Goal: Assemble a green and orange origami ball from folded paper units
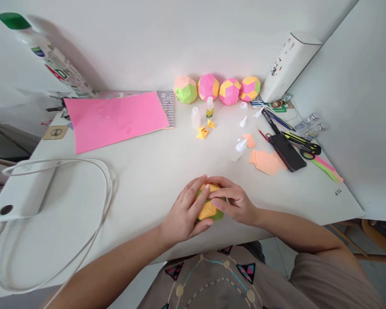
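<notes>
A yellow and green folded-paper ball is between my two hands at the near side of the desk. My left hand wraps round its left side, thumb below and fingers over the top. From the right, my right hand grips it, with fingertips pressed on the upper faces. Fingers cover much of the ball. Beyond it lie small folded yellow paper pieces. To the right are a white-nozzled glue bottle and peach paper pieces.
Several finished paper balls line the wall. Pink paper sheets lie at left, near a tall spray bottle and a white power strip or adapter with a looped cable. Scissors, a black phone and pens lie right.
</notes>
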Available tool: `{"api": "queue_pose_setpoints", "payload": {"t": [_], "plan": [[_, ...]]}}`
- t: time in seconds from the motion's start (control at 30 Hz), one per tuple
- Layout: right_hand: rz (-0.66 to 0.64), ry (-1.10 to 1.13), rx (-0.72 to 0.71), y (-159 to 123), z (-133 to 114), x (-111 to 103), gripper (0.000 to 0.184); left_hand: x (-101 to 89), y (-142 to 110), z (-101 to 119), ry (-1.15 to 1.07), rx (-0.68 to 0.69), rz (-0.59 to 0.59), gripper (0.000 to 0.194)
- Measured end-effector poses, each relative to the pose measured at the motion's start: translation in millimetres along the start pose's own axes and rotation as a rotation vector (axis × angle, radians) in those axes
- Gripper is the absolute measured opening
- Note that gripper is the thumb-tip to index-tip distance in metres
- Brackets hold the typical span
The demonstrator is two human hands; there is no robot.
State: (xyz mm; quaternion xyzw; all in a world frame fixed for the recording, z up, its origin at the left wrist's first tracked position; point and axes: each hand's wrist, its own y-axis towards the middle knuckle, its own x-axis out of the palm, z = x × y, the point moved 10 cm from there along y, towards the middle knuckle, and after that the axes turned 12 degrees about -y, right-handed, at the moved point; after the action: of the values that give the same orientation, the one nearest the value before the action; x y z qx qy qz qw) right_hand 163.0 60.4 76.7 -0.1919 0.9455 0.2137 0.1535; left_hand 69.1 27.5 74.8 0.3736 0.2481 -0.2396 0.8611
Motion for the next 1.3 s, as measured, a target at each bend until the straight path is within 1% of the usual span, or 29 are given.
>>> {"api": "queue_pose_setpoints", "payload": {"t": [0.1, 0.27, 0.57, 0.63, 0.77, 0.83, 0.93, 1.1, 1.17, 1.23, 1.3], "plan": [[0.017, 0.011, 0.047, 0, 4, -1, 0.011, -1.6, 2, 0, -0.054, 0.012, 0.002, 0.06], [0.034, 0.04, 0.105, -1, 10, -2, 0.008, -2.8, 4, 0, -0.066, 0.029, 0.005, 0.055], [0.033, 0.042, 0.087, -2, 10, -2, 0.007, -2.3, 3, -1, -0.081, 0.029, 0.01, 0.055], [0.026, 0.046, 0.085, -1, 9, -1, 0.008, -2.3, 3, -1, -0.089, 0.044, 0.014, 0.06], [0.013, 0.076, 0.105, 0, 10, 0, 0.01, -3.2, 4, 0, -0.072, 0.062, 0.038, 0.08], [0.007, 0.09, 0.127, 0, 12, 0, 0.012, -3.1, 4, 0, -0.063, 0.048, 0.04, 0.081], [-0.002, 0.107, 0.152, -1, 16, 1, 0.014, -2.5, 4, -2, -0.065, 0.02, 0.028, 0.073], [-0.043, 0.128, 0.116, -2, 15, 5, 0.018, -4.2, 2, -8, -0.069, -0.052, 0.025, 0.068], [-0.061, 0.118, 0.102, -3, 13, 7, 0.025, -4.2, 1, -9, -0.047, -0.071, 0.022, 0.072], [-0.068, 0.087, 0.101, -4, 12, 9, 0.035, -3.0, 1, -7, -0.025, -0.058, 0.017, 0.082], [-0.057, 0.049, 0.11, -4, 11, 10, 0.041, -0.7, 1, -5, -0.018, -0.048, 0.007, 0.09]]}}
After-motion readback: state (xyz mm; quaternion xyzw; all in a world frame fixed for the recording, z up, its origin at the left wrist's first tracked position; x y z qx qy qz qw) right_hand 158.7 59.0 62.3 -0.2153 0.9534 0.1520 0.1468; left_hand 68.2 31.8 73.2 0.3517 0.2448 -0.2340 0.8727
